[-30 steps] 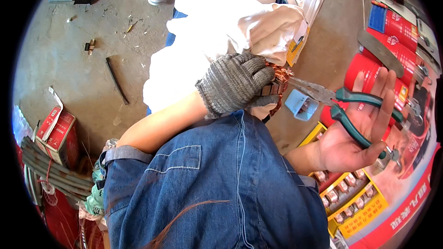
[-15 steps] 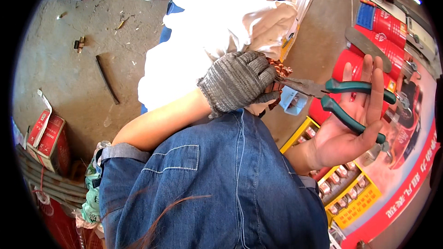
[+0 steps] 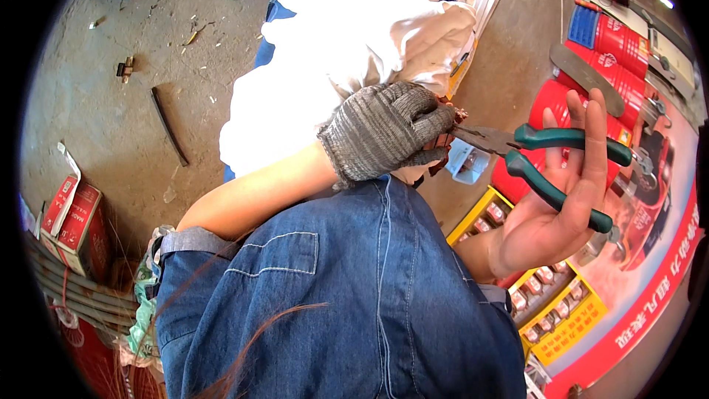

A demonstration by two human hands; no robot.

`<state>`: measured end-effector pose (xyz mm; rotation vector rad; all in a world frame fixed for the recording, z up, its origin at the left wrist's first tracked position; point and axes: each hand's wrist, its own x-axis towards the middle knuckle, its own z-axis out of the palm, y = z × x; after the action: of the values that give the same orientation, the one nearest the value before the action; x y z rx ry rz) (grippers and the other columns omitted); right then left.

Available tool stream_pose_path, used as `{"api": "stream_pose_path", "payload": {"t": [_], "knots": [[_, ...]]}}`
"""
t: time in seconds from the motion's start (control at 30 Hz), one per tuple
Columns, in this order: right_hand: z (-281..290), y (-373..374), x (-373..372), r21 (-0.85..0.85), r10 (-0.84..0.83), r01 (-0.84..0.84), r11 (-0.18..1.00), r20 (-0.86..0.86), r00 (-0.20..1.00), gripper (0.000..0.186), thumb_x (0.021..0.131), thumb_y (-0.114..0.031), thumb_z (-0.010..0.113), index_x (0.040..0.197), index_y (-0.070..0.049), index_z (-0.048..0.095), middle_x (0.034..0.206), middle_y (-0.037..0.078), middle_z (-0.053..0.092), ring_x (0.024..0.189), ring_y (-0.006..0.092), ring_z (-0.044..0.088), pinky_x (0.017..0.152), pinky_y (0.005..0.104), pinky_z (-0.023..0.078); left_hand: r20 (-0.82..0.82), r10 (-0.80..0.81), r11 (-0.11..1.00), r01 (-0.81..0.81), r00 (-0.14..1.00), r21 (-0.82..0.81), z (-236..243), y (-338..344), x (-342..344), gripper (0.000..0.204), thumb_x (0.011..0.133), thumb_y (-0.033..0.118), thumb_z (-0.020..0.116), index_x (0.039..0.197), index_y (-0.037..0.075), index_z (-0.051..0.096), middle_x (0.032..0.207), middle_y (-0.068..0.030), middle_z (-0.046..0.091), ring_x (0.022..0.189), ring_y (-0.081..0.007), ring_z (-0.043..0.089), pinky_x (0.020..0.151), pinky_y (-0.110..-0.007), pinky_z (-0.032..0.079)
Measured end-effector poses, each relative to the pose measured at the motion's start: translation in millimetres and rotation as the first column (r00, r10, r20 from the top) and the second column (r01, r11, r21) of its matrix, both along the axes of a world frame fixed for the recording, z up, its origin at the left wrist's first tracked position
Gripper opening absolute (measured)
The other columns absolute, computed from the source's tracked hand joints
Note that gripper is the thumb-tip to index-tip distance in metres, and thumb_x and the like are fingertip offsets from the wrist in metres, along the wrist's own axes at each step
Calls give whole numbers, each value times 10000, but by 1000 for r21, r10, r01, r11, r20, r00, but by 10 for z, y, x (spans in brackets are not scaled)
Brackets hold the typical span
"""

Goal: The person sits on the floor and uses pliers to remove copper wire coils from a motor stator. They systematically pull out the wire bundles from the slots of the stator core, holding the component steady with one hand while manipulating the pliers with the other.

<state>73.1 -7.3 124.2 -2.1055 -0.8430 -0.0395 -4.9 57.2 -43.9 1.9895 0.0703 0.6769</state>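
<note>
My left hand [image 3: 384,133], in a grey knitted glove, is closed around a copper-coloured bundle that looks like wire [image 3: 461,114]. Most of the bundle is hidden by the glove. In my bare right hand [image 3: 543,233] rest pliers [image 3: 538,137] with dark green handles. The handles lie across its fingers and thumb, slightly apart, while the fingers are mostly stretched. The plier jaws point left and meet the copper bundle beside the gloved fingertips; exactly what they grip cannot be made out. White cloth [image 3: 295,103] spreads just beyond my left hand.
A light blue container [image 3: 467,161] stands beyond the pliers. Red drums [image 3: 628,44] and a yellow box [image 3: 569,336] of small packaged items are on the right. A red carton [image 3: 76,222] sits at the left, and a dark strip [image 3: 170,127] lies on the floor.
My gloved fingers have shifted slightly right over the copper bundle. My right hand has moved a little left, its fingers slightly more bent, and the pliers have tilted a little with it.
</note>
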Motion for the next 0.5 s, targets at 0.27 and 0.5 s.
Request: {"api": "stream_pose_path", "payload": {"t": [0.27,0.5], "knots": [[-17,149,-69,-103,-94,112,988,163,982,540,936,-238,365,1242,172,538,1192,265,595,1049,317,615,850,423,571,19,-68,993,70,997,-97,-7,31,16,480,765,416,764,1158,155,673,1009,-110,639,886,-289,648,708,-396,543],[-21,80,35,-196,64,-27,980,187,980,505,908,-210,375,1190,154,584,1047,217,590,888,259,626,765,377,581,-46,-64,979,54,997,-195,47,93,-12,572,762,425,773,1211,102,627,1022,-127,622,893,-322,635,754,-415,527]]}}
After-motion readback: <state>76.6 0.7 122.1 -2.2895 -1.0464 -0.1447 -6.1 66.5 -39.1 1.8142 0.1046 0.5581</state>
